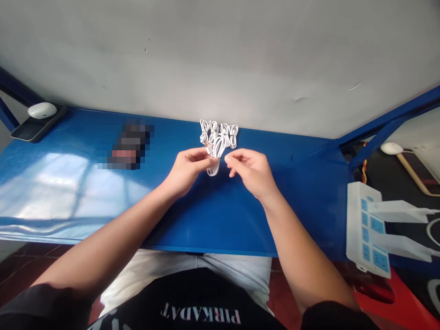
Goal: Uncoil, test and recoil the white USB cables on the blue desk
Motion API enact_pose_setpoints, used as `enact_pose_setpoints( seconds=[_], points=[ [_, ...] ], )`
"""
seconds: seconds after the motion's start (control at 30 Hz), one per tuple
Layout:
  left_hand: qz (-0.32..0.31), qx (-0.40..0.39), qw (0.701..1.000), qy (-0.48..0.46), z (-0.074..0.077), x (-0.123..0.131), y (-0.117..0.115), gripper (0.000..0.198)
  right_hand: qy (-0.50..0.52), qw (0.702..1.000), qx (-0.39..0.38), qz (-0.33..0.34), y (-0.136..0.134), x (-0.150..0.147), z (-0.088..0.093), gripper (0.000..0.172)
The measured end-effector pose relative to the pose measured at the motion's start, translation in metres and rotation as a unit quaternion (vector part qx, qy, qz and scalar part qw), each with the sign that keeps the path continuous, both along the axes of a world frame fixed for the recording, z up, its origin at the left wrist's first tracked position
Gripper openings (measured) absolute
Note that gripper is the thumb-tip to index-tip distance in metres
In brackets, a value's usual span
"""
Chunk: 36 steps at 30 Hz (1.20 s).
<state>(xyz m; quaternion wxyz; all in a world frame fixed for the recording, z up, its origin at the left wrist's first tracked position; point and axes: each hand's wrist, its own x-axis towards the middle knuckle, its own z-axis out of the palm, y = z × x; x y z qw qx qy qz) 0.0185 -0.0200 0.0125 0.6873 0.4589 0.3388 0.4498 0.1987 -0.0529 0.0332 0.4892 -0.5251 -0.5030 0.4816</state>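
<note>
A looped white charging cable (pixel 219 147) with a plug end is pinched between the thumb and fingers of my left hand (pixel 187 169). Round the middle of its coil runs a thin dark tie. My right hand (pixel 250 170) pinches the end of that tie at the right side of the coil. The lower loops hang below my left thumb, just over the blue table (pixel 213 220). Behind my hands, near the wall, lie several more white cable bundles (pixel 233 133), each cinched with a dark tie.
At the left, a white mouse-shaped object (pixel 42 110) rests on a dark tray-like item (pixel 36 126). A pixelated dark object (pixel 132 140) lies left of my hands. A white power strip (pixel 367 229) with plugged-in adapters stands at the right edge. A grey wall (pixel 220 59) backs the table.
</note>
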Motion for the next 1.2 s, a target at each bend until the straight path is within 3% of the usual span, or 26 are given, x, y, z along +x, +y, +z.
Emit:
enact_pose_setpoints(
  seconds=[0.1,0.27,0.37,0.53,0.73,0.87,1.0,1.2],
  points=[
    [-0.025,-0.096,0.995,-0.024,-0.002,-0.001,0.005,0.018,-0.151,0.978,0.146,-0.006,-0.002,-0.001,-0.005,0.013],
    [-0.043,-0.137,0.989,-0.027,-0.001,-0.001,0.006,0.017,-0.227,0.954,0.194,0.008,-0.001,0.003,-0.008,0.016],
    [-0.039,-0.121,0.992,-0.023,-0.001,0.001,0.004,0.02,-0.195,0.971,0.139,0.001,0.001,0.003,-0.008,0.018],
    [-0.021,-0.073,0.997,-0.003,-0.003,0.002,0.001,0.029,0.011,0.999,-0.051,0.001,0.004,0.001,-0.007,0.016],
    [-0.011,0.071,0.996,0.053,-0.004,0.004,-0.004,0.027,0.191,0.957,-0.213,0.044,0.007,0.007,0.0,0.01],
    [-0.042,0.053,0.998,0.018,0.0,0.003,-0.004,0.028,0.273,0.908,-0.3,0.107,0.01,0.014,0.004,0.009],
    [-0.118,-0.068,0.99,-0.04,0.003,0.001,-0.001,0.021,0.279,0.904,-0.294,0.135,0.01,0.017,0.005,0.01],
    [-0.187,-0.186,0.961,-0.08,0.005,-0.001,0.0,0.019,0.151,0.973,-0.162,0.072,0.008,0.014,0.001,0.012]
  ],
)
